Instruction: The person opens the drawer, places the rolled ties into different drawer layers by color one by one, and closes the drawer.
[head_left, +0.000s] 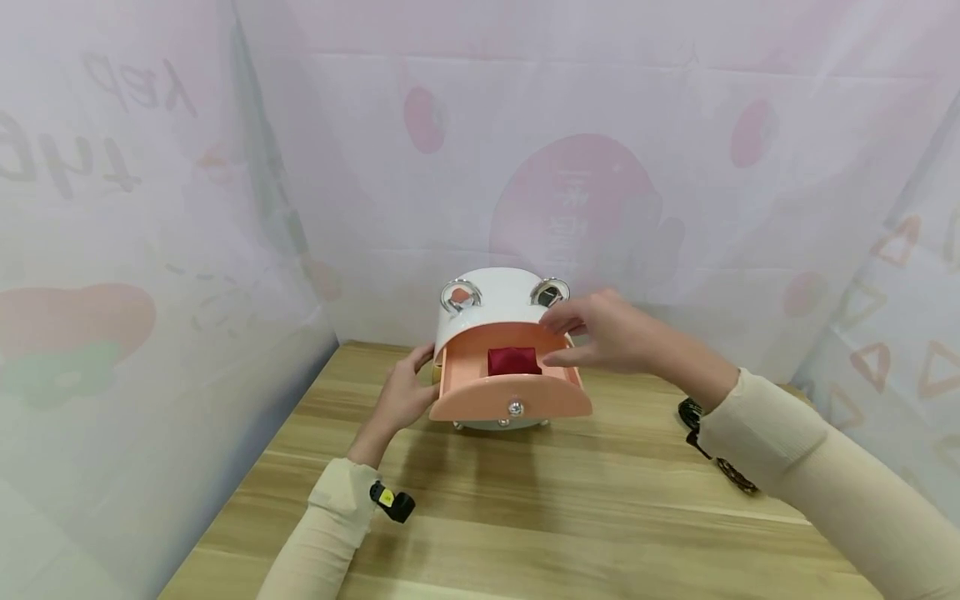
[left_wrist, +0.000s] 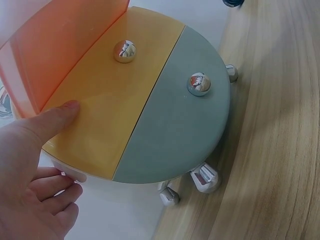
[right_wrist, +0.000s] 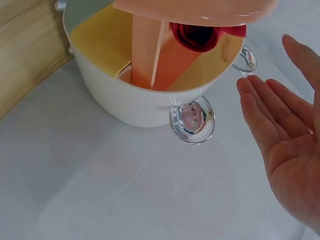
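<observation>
Looked mid-job on the round white drawer box [head_left: 491, 321], sat near the back middle of the wooden table [head_left: 525, 517], close to the curtain backdrop [head_left: 600, 167]. Top pink drawer [head_left: 510, 392] already pulled out toward the camera, silver knob [head_left: 515, 407] facing front, red cushion [head_left: 513, 361] sitting inside, plainly exposed. Left hand [head_left: 401, 392] steadied the box from its left side: thumb laid flat on the yellow drawer front [left_wrist: 110, 110], other fingers loosely bent under the body, gripping nothing. Right hand [head_left: 600, 333] hovered over the open drawer's right rear, by the right chrome ring [head_left: 550, 292] on the lid; fingers straight and relaxed, palm empty in the right wrist view, no contact with cushion or drawer that could be confirmed. Lower drawers, yellow and grey-green [left_wrist: 175, 125], shut, ball knobs untouched. Judged: opening done; whatever concerned the cushion not yet done, since nothing was held and the cushion lay centred in the drawer; drawer also left to close, presumably. Dark object [head_left: 708, 446] on the table partly behind the right sleeve, too hidden to identify. Small black tag with yellow dot [head_left: 390, 502] at the left cuff.
</observation>
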